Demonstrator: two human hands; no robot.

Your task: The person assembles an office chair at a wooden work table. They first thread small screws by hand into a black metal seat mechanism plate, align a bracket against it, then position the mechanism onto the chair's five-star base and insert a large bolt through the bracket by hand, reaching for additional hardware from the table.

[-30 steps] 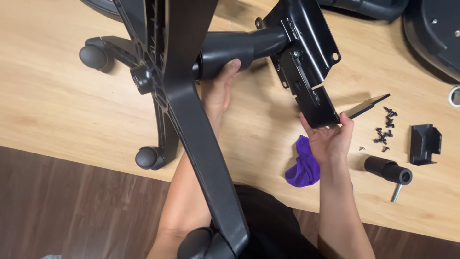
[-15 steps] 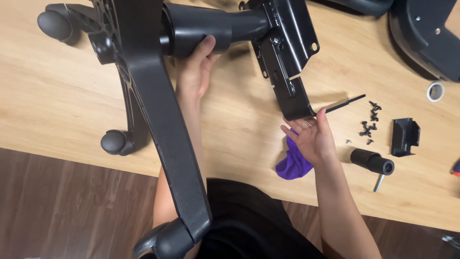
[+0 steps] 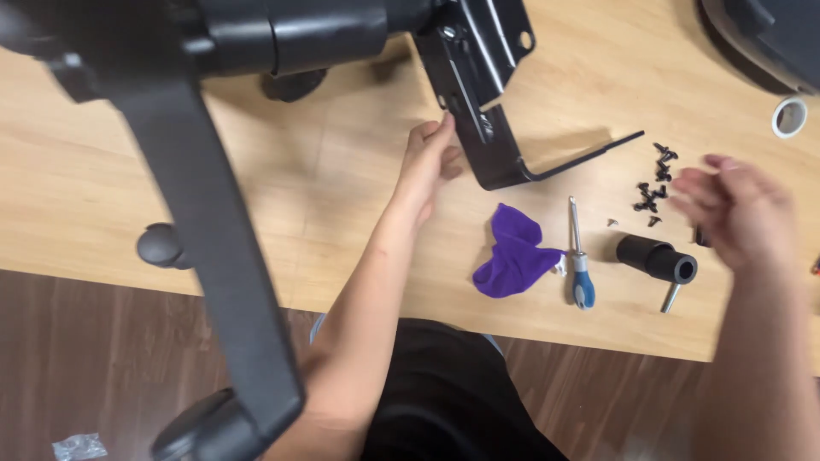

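At centre frame, the left hand [image 3: 427, 166] rests its fingers against the black metal bracket [image 3: 483, 102] hanging from the chair base [image 3: 213, 171]. At right, the right hand [image 3: 735, 213] hovers open and empty beside the black screws [image 3: 653, 183], blurred.

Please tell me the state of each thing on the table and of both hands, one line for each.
left hand: open, fingertips touching the metal bracket
right hand: open, blurred, holding nothing, above the screws
metal bracket: tilted, one edge resting on the table
chair base: lying across the table
screwdriver: lying flat
purple cloth: crumpled
black cylinder: on its side
screws: loose, scattered
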